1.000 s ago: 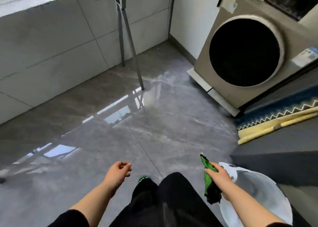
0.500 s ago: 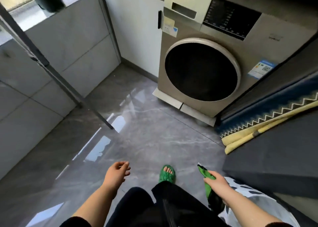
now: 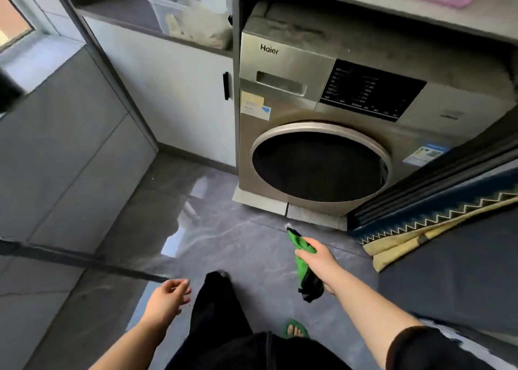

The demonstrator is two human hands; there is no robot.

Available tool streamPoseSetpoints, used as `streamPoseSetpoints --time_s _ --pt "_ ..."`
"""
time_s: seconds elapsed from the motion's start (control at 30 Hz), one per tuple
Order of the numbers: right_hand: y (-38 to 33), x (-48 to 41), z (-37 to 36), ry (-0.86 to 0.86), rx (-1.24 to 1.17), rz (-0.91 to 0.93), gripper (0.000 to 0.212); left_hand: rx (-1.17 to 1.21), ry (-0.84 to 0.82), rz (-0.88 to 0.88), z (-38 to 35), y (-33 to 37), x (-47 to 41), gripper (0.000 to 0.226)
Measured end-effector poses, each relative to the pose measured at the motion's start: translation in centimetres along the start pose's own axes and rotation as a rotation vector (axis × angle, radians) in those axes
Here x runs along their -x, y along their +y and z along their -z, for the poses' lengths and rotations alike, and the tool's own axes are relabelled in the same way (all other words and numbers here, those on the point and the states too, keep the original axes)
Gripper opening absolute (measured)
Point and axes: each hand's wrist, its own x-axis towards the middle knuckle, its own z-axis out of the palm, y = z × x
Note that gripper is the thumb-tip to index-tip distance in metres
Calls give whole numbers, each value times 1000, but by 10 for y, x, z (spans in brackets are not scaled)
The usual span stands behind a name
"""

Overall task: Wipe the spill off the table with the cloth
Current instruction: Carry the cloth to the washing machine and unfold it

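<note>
The right hand (image 3: pixel 316 255) is swinging further toward the washing machine (image 3: pixel 291 94), gripping the green cloth (image 3: pixel 304 275) mid-length, both ends protruding; the left hand (image 3: pixel 166 302) is hanging slack.

A home laundry corner: front-loading washing machine (image 3: pixel 319 134) under a countertop (image 3: pixel 392 8), tiled floor (image 3: pixel 218 246)
</note>
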Motion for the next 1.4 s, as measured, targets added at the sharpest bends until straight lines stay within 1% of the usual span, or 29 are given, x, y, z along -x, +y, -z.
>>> streamPoseSetpoints --time_s 0.17,0.27,0.4,0.5,0.57,0.63,0.73,0.8,0.87,0.93,1.0,1.07,1.1,1.13,1.27,1.33,1.4 --pt "-19 -14 -3 97 -107 -88 33 -121 -135 -68 10 80 -50 20" --pt "-18 -18 13 161 -170 -133 34 -186 -214 -106 -8 125 -65 20" --pt "-20 -28 39 188 -233 -156 35 -247 -283 -150 -45 178 -75 20" --pt "-36 -41 61 194 -280 -91 39 -260 -326 -171 -84 215 -71 21" --pt "-60 -47 76 172 -318 -17 36 -270 -379 -194 -115 239 -57 21" --pt "-90 -49 89 137 -366 70 29 -259 -482 -219 -145 265 -38 25" --pt "-137 -49 104 107 -498 191 24 -167 -690 -266 -184 303 -8 43" --pt "-168 -46 112 -10 -645 214 24 -88 -791 -303 -199 327 9 52" --pt "-194 -40 121 -139 -698 245 24 -24 -768 -342 -203 347 18 60" --pt "-216 -37 135 -185 -634 326 27 -1 -701 -385 -198 365 20 54" --pt "-236 -37 150 -149 -486 478 30 -2 -702 -452 -186 383 16 39" --pt "-253 -38 167 -71 -367 626 21 6 -726 -493 -171 401 14 31" --pt "-259 -40 175 -30 -342 672 15 14 -728 -505 -163 410 13 29" --pt "-265 -41 182 7 -335 700 14 29 -718 -524 -156 418 13 29" --pt "-296 -38 203 93 -369 792 24 90 -672 -656 -126 450 13 27" --pt "-314 -35 208 88 -323 874 22 43 -684 -714 -113 466 14 18" --pt "-333 -31 210 65 -276 928 17 -19 -711 -764 -100 483 14 18"
